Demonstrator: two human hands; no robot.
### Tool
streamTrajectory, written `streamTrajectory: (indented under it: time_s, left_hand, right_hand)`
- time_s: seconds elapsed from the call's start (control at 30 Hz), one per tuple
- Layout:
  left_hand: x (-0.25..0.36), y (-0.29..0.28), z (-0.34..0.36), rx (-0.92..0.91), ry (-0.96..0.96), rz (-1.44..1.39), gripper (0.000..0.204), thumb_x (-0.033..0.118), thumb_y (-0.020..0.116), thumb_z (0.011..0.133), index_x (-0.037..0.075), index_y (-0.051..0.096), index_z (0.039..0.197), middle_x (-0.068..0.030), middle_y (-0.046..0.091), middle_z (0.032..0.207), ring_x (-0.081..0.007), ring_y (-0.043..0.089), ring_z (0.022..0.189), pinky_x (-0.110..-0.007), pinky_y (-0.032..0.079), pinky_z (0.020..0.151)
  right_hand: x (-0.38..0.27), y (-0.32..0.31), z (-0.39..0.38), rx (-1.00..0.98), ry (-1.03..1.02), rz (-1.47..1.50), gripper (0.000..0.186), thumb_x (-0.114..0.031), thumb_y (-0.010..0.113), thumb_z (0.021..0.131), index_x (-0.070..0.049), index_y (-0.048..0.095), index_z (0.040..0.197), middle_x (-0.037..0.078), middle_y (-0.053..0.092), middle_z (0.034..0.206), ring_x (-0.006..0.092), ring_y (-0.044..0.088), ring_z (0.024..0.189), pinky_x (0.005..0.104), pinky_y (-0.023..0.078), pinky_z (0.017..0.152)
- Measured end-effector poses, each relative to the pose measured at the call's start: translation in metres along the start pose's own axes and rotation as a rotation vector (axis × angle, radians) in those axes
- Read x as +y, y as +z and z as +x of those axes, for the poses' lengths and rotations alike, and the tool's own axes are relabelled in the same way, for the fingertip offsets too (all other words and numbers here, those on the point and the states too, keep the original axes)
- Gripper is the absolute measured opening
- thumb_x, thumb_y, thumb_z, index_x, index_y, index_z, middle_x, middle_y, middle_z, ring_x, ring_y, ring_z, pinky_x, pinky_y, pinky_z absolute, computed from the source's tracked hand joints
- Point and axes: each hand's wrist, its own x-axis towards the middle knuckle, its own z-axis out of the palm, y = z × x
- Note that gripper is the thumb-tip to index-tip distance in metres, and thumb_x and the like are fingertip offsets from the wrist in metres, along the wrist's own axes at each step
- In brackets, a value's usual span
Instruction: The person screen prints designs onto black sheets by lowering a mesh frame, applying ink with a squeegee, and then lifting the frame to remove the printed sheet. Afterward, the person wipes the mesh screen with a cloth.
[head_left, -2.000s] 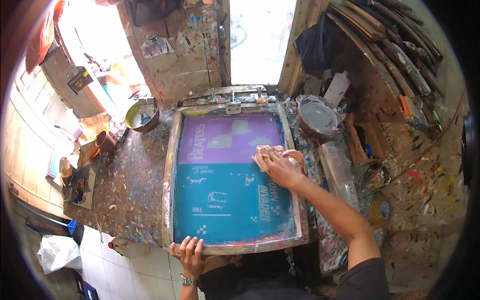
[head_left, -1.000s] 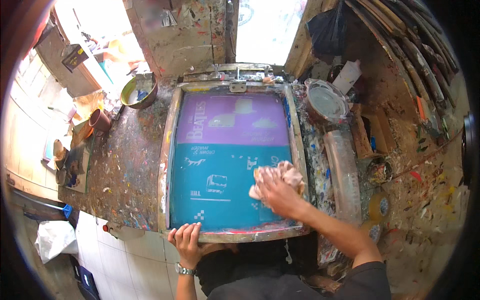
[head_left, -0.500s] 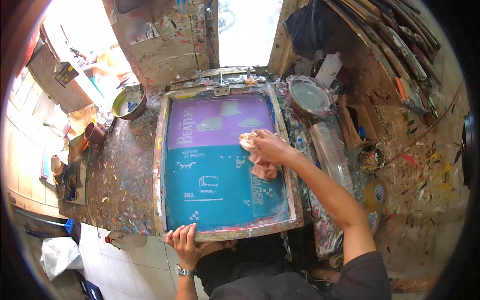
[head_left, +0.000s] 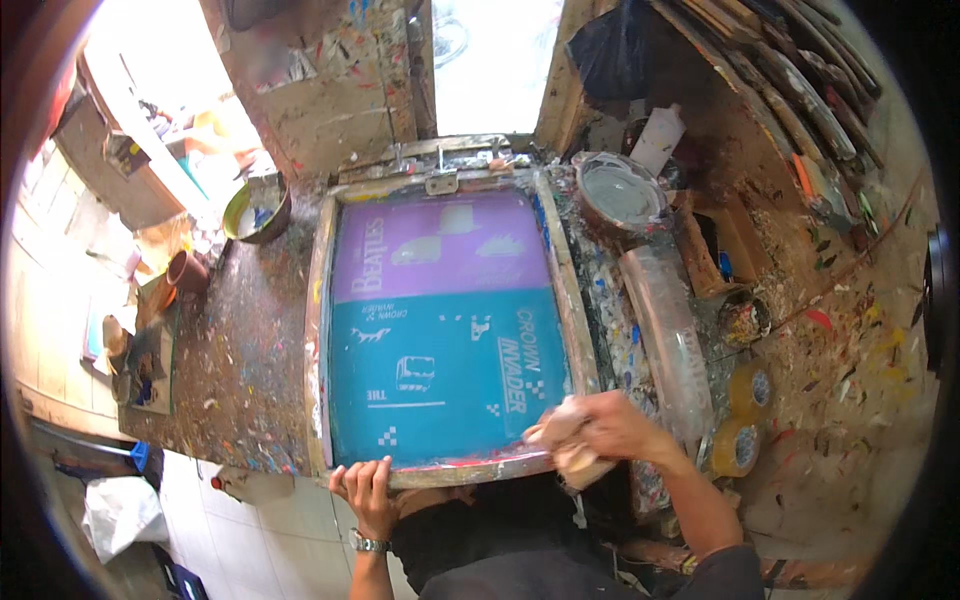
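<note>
In front of me a wooden-framed printing screen lies on the paint-spattered bench, its mesh purple at the far part and teal at the near part, with pale stencil shapes and lettering. My left hand grips the near rail of the frame close to its left corner, fingers over the top. Bunched in my right hand is a pinkish-beige rag, which is at the near right corner of the screen, over the mesh edge and rail. Motion blurs the rag somewhat.
Right of the screen stand a tub of grey paste, a cardboard box, a clear plastic roll and tape rolls. On the left are a green-rimmed bucket and a brown cup. A hinge clamp holds the frame's far side.
My right hand has drawn the rag from the right middle of the mesh toward me, to the near right corner. Lettering it covered now shows. My left hand stays on the frame.
</note>
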Motion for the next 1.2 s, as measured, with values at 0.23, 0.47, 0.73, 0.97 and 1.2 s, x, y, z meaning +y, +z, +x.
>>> streamTrajectory:
  time_s: [0.23, 0.47, 0.73, 0.97, 1.2]
  left_hand:
    - [0.003, -0.010, 0.013, 0.004, 0.022, -0.006, 0.064, 0.066, 0.074, 0.075, 0.008, 0.066, 0.101, -0.0052, 0.064, 0.096, -0.0271, 0.059, 0.096, -0.056, 0.030, 0.105]
    - [0.003, -0.124, 0.121, 0.140, 0.159, 0.085, 0.080, 0.082, 0.063, 0.074, 0.007, 0.066, 0.101, -0.0065, 0.063, 0.093, -0.0249, 0.062, 0.092, -0.061, 0.031, 0.108]
    - [-0.017, -0.195, 0.361, 0.472, 0.258, -0.046, 0.076, 0.066, 0.069, 0.082, 0.001, 0.064, 0.122, -0.0122, 0.069, 0.110, -0.0278, 0.064, 0.101, -0.036, 0.048, 0.092]
    - [-0.044, -0.204, 0.509, 0.687, 0.395, 0.218, 0.033, 0.020, 0.050, 0.105, -0.002, 0.062, 0.126, -0.0156, 0.070, 0.111, -0.0255, 0.066, 0.106, -0.033, 0.048, 0.095]
    - [-0.054, -0.207, 0.528, 0.694, 0.182, 0.110, 0.045, 0.038, 0.050, 0.100, 0.001, 0.066, 0.122, -0.0160, 0.071, 0.106, -0.0266, 0.068, 0.100, -0.036, 0.050, 0.090]
  right_hand:
    - [0.056, 0.017, -0.097, 1.250, 0.277, 0.474, 0.026, -0.008, 0.053, 0.091, 0.005, 0.068, 0.108, 0.010, 0.070, 0.098, 0.0198, 0.066, 0.088, 0.0342, 0.053, 0.080]
    - [0.097, 0.062, -0.020, 1.002, 0.184, 0.105, 0.041, -0.032, 0.063, 0.094, -0.002, 0.064, 0.122, 0.013, 0.063, 0.118, 0.0253, 0.058, 0.108, 0.0412, 0.043, 0.098]
    - [0.035, 0.106, 0.127, 0.331, -0.339, -0.622, 0.061, -0.056, 0.059, 0.092, -0.024, 0.056, 0.143, 0.012, 0.044, 0.155, 0.0430, 0.034, 0.144, 0.0648, 0.027, 0.114]
    - [0.087, -0.011, 0.262, 0.718, 0.001, -0.828, 0.073, -0.061, 0.057, 0.091, -0.016, 0.048, 0.149, 0.015, 0.039, 0.158, 0.0462, 0.027, 0.147, 0.0651, 0.024, 0.116]
    - [0.006, 0.097, 0.205, 0.336, -0.232, -0.754, 0.057, -0.039, 0.063, 0.091, -0.013, 0.058, 0.142, 0.017, 0.043, 0.155, 0.0431, 0.029, 0.148, 0.0605, 0.016, 0.121]
